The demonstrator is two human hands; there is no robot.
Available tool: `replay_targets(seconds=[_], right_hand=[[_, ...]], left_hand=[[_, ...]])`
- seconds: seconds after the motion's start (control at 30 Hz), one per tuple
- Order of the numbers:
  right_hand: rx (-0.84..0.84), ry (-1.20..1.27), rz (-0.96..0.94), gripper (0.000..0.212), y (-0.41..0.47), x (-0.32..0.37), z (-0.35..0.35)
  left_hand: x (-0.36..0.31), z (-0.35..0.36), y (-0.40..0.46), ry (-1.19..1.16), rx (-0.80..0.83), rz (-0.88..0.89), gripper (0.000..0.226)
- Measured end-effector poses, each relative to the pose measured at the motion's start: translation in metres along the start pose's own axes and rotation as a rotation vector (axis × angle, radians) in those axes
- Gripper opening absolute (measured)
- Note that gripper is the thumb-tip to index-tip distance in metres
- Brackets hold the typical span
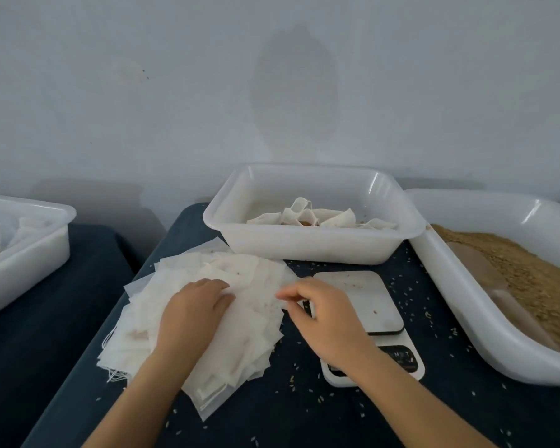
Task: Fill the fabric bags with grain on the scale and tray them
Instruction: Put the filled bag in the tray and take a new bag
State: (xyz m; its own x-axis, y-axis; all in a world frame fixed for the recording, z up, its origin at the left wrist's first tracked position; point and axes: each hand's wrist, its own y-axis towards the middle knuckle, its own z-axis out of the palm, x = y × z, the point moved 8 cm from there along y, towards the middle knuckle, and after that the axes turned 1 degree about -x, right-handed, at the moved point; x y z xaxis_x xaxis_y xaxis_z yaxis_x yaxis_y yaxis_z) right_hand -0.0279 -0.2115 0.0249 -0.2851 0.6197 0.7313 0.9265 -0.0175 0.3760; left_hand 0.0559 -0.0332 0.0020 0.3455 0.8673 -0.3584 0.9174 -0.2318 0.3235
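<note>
Nearest, the left hand [193, 307] presses flat, fingers straight, on the loose stack of thin white fabric bags [162, 321] on the dark blue table [288, 412]. The right hand [317, 310] pinches the right edge of the top bag. The small white digital scale [366, 305] sits bare just right of the stack. To do this well, hold the stack down and peel slowly, so only one bag lifts. Brown grain [524, 279] waits in the right white plastic tray [485, 312]; filled bags lie in the far white tray [304, 244].

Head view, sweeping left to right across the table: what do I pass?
Left tray → pile of empty fabric bags under the left hand → right hand → scale → grain tray.
</note>
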Motion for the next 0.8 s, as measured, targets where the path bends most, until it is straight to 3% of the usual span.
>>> replay_targets(seconds=[0.1, 0.2, 0.33, 0.43, 0.63, 0.8], right_hand=[[-0.116, 0.057, 0.033, 0.027, -0.022, -0.019, -0.014], [-0.158, 0.103, 0.074, 0.032, -0.031, -0.028, -0.016], [-0.089, 0.323, 0.171, 0.022, -0.031, -0.033, -0.009], [-0.074, 0.446, 0.221, 0.038, -0.031, -0.037, -0.012], [-0.103, 0.539, 0.325, 0.046, -0.031, -0.052, -0.026], [-0.002, 0.729, 0.401, 0.018, -0.030, -0.059, -0.020]], left_hand=[[-0.010, -0.010, -0.001, -0.123, -0.064, 0.045, 0.025], [-0.020, -0.021, -0.007, -0.451, -0.125, -0.026, 0.024], [-0.061, 0.008, -0.026, -1.023, 0.065, -0.120, 0.033], [-0.093, 0.035, -0.039, -1.338, 0.198, -0.128, 0.032], [-0.099, 0.055, -0.043, -1.526, 0.271, -0.119, 0.059], [-0.083, 0.054, -0.044, -1.696, 0.169, -0.251, 0.055]])
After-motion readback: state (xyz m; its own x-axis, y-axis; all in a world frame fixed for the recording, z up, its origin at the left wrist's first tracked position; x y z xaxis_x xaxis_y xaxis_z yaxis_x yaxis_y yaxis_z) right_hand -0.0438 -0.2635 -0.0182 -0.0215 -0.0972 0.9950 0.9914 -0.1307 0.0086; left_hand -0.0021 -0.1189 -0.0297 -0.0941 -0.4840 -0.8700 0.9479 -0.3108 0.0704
